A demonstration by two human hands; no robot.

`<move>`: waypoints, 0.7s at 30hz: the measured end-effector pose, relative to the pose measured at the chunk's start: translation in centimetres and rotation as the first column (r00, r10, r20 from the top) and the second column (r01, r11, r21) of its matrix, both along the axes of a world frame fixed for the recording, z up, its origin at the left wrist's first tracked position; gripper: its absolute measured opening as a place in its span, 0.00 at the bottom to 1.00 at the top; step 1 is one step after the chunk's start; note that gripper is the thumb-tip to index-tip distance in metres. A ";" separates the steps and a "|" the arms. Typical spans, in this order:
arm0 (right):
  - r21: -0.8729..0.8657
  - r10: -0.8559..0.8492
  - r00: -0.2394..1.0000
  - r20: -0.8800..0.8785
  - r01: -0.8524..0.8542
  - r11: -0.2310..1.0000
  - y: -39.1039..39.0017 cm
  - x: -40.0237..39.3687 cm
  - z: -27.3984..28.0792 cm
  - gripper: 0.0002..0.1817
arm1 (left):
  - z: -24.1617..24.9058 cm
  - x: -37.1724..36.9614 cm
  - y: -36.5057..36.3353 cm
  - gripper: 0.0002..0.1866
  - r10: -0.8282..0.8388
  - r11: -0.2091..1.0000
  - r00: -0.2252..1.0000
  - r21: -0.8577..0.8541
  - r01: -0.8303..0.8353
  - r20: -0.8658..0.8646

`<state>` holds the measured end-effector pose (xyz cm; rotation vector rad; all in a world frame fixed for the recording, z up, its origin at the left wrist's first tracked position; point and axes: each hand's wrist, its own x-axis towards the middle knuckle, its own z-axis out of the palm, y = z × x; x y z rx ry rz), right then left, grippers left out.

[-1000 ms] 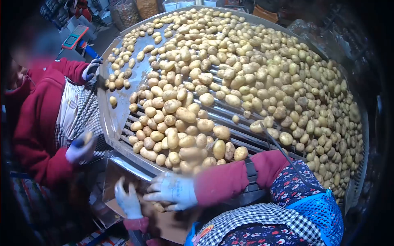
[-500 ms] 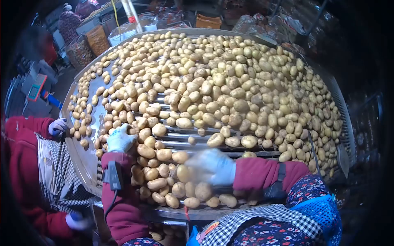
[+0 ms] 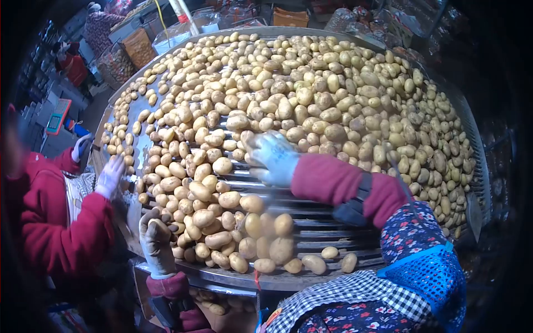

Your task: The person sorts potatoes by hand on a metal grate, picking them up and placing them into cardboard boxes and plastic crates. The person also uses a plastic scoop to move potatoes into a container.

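Note:
Potatoes [image 3: 222, 166] cover a slatted metal sorting table [image 3: 333, 219] in front of me. My right hand [image 3: 275, 158], in a pale glove, reaches over the bare slats at the middle. Its fingers are apart and its fingertips are at the edge of the potato heap. At the table's near left rim is my left hand [image 3: 157, 247], also gloved, raised with its fingers curled. Whatever may be inside those fingers is hidden. Several potatoes [image 3: 281, 251] lie along the near edge, some blurred.
A co-worker in a red sleeve [image 3: 78, 233] stands at the left, with a gloved hand [image 3: 111, 176] near the potatoes there. Behind are filled sacks [image 3: 139, 49], an orange crate [image 3: 290, 18] and a teal-and-red device [image 3: 58, 116]. Below the rim are more potatoes [image 3: 214, 307].
My right hand has moved up and away from the near edge to the heap. My left hand has drawn back toward the rim. More slats show at front right; the co-worker's hand has come up.

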<state>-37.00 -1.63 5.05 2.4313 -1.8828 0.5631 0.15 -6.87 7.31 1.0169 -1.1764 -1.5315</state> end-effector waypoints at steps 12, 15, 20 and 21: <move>0.459 -0.041 0.980 -0.193 0.128 0.879 -9.4 9.0 -1.4 0.22 | 1.9 -1.7 1.6 0.11 -0.033 0.999 0.980 -0.032 0.040 0.198; 0.505 -0.124 0.980 -0.158 0.188 0.842 -10.3 8.9 -2.2 0.22 | 1.5 -3.0 0.7 0.14 -0.010 0.999 0.974 -0.044 0.021 0.227; 0.436 -0.253 0.738 0.626 -0.062 0.898 -5.1 5.3 0.8 0.25 | 2.1 -4.3 -0.2 0.23 0.022 0.930 0.825 -0.315 0.191 0.565; 0.327 -0.225 0.400 0.888 -0.207 0.922 -4.4 5.1 0.5 0.25 | 2.3 -5.3 0.0 0.23 0.054 0.890 0.797 -0.390 0.234 0.602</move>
